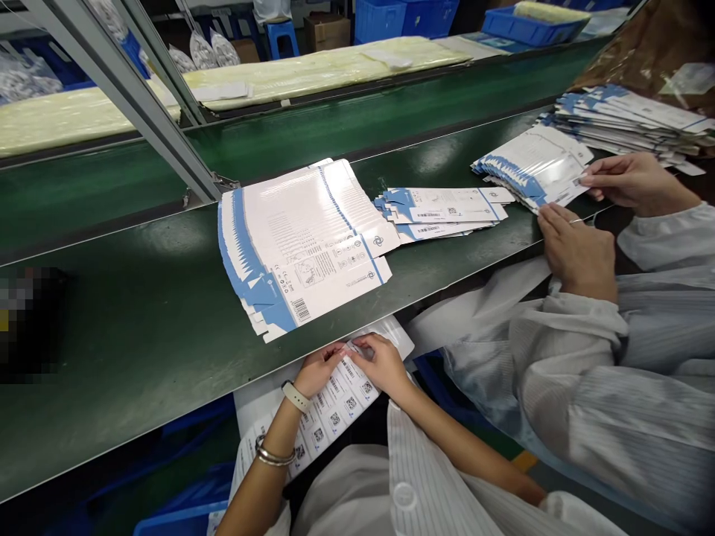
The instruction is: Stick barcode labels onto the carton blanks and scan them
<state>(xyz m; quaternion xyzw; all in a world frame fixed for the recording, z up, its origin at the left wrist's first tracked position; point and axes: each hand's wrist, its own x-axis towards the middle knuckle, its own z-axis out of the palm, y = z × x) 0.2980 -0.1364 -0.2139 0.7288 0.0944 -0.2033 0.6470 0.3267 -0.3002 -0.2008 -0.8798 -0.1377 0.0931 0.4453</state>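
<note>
A sheet of printed labels (335, 417) with codes hangs below the bench edge, near my lap. My left hand (321, 368), with a watch and bracelets at the wrist, is on the sheet's upper part, fingers bent together. My right hand (383, 363) meets it there, thumb and fingers pinched at the sheet; whether a single label is between the fingertips is too small to tell. Just beyond both hands, a fanned stack of flat white and blue cartons (313, 246) lies on the green bench. Smaller folded cartons (447, 212) lie to its right.
At the right, a co-worker's hands (581, 246) touch another fanned carton stack (536, 164). More cartons (631, 119) are piled behind. A metal post (139, 97) rises from the green bench (139, 320). A blurred dark object (27, 320) is at the far left.
</note>
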